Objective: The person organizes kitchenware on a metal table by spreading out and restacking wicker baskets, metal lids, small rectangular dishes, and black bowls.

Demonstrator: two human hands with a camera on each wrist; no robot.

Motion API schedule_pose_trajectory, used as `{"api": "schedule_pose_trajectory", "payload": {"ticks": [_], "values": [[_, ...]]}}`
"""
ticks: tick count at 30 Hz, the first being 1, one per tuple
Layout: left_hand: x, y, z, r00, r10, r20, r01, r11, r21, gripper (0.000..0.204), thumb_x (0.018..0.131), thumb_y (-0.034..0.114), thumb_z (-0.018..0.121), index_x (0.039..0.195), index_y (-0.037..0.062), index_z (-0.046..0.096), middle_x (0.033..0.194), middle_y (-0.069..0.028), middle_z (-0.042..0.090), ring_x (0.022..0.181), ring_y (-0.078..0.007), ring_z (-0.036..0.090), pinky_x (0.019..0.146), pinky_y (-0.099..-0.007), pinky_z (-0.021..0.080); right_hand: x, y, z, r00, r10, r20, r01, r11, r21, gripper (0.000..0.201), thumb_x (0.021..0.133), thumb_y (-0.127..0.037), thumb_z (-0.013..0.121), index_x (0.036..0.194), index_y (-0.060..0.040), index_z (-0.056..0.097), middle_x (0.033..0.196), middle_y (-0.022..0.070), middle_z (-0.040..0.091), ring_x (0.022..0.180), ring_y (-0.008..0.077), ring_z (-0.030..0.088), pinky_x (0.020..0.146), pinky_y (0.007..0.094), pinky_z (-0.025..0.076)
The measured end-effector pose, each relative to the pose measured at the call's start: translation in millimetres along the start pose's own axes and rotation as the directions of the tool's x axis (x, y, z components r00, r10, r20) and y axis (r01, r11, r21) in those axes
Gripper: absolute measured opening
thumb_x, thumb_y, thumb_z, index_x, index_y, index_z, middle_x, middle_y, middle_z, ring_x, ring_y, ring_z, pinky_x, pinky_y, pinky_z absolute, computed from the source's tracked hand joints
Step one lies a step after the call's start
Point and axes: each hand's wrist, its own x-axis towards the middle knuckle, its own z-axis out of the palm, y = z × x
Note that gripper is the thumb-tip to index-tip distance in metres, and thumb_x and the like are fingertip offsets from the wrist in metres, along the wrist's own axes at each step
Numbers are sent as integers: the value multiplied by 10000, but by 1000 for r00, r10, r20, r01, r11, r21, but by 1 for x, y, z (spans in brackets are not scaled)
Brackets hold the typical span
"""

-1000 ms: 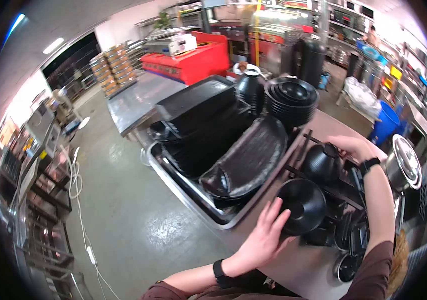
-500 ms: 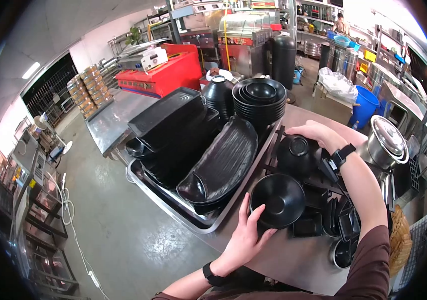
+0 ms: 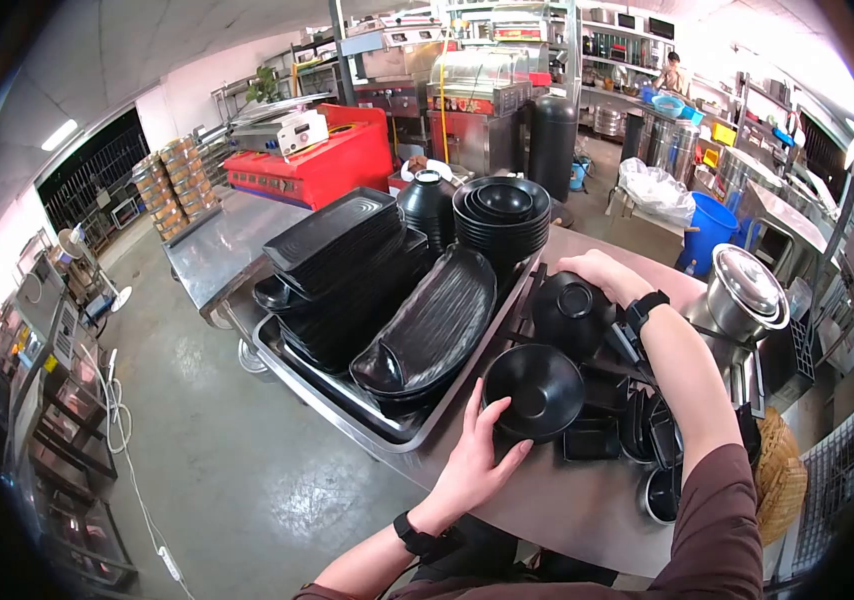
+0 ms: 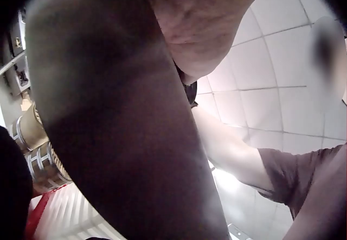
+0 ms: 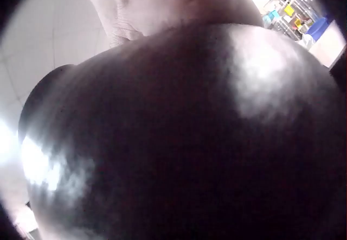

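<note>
A round black bowl [image 3: 534,393] faces its hollow side up, and my left hand [image 3: 475,465] holds it by the near left side, fingers at the rim and thumb below. Just behind it is another black bowl [image 3: 573,312], base upward, gripped from its far side by my right hand [image 3: 602,275], whose fingertips are partly hidden. In the left wrist view a dark bowl surface [image 4: 124,115] lies below the left palm [image 4: 200,28]. Dark curved bowl wall [image 5: 179,131] fills most of the right wrist view, under the right hand [image 5: 168,7].
A metal tray [image 3: 412,441] left of the hands carries stacked rectangular plates [image 3: 332,235], a long curved dish [image 3: 432,320] and stacked bowls [image 3: 502,222]. Small black dishes [image 3: 592,440] lie to the right. A lidded steel pot [image 3: 745,300] stands beyond the right forearm.
The head view has shifted, and things on the table appear further left. The rear bowl's base now faces the camera more. The left fingers have shifted from the front bowl's near side to its left rim.
</note>
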Motion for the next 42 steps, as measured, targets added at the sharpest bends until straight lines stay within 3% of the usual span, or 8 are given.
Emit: {"api": "schedule_pose_trajectory", "payload": {"ticks": [9,17,21,23,25,32,39,42], "values": [[1,-12,2,995,96,-34,-92,989,116,707,986,291,743,1561,148,357,1715,-303,70,1487,-485,406,1167,-488,433,-36,-6,-37,982,-148,116,86,902,423,284,1007,-357,632,1092,-114,752,966,29,786,782,135,733,768,345,599],[2,-13,2,995,96,-37,-91,989,115,694,976,261,752,1540,109,375,1716,-294,80,1510,-491,360,1197,-487,395,-92,-36,-15,950,-307,-59,303,950,-70,443,915,-402,757,890,37,804,726,125,739,636,202,713,622,366,564],[1,-10,8,997,51,-57,-53,998,-38,1023,990,257,740,1673,80,-2,1738,-262,46,1553,-421,317,1251,-463,321,-157,-28,38,509,-806,-301,662,590,-463,468,935,-403,727,726,16,740,692,205,706,623,325,719,583,416,538],[2,-27,14,993,102,-64,-105,994,-40,1220,974,222,765,1624,69,-256,1745,-245,39,1557,-384,309,1263,-472,296,-174,-2,64,245,-969,-38,714,207,-669,432,927,-422,735,743,-35,680,707,138,665,680,290,690,608,413,518],[1,-25,11,990,108,-95,-131,949,-286,1283,941,77,766,1599,131,-334,1728,-257,77,1547,-333,308,1279,-505,238,-191,25,84,200,-962,186,717,14,-697,385,914,-440,741,819,-79,644,768,72,598,767,246,643,671,374,503],[-1,-23,11,998,59,-15,-60,992,-113,1295,856,185,883,1642,-11,-127,1707,-280,89,1553,-358,309,1260,-438,302,-211,58,68,427,-845,321,799,187,-571,294,908,-312,788,1029,-54,714,1031,93,581,970,273,593,842,384,508],[0,-20,7,998,64,-2,-63,978,-201,1290,866,251,883,1641,-12,-114,1712,-280,67,1585,-360,234,1277,-443,272,-173,22,38,371,-928,12,886,351,-303,227,946,-287,749,945,-61,734,1004,143,651,976,335,643,876,444,526],[0,-18,7,995,96,3,-95,993,-67,1290,868,105,851,1645,62,-177,1695,-235,185,1553,-344,295,1274,-469,245,-111,13,4,658,-734,-166,650,665,-366,293,969,-272,694,1032,11,737,995,218,733,983,386,708,894,455,558]]}}
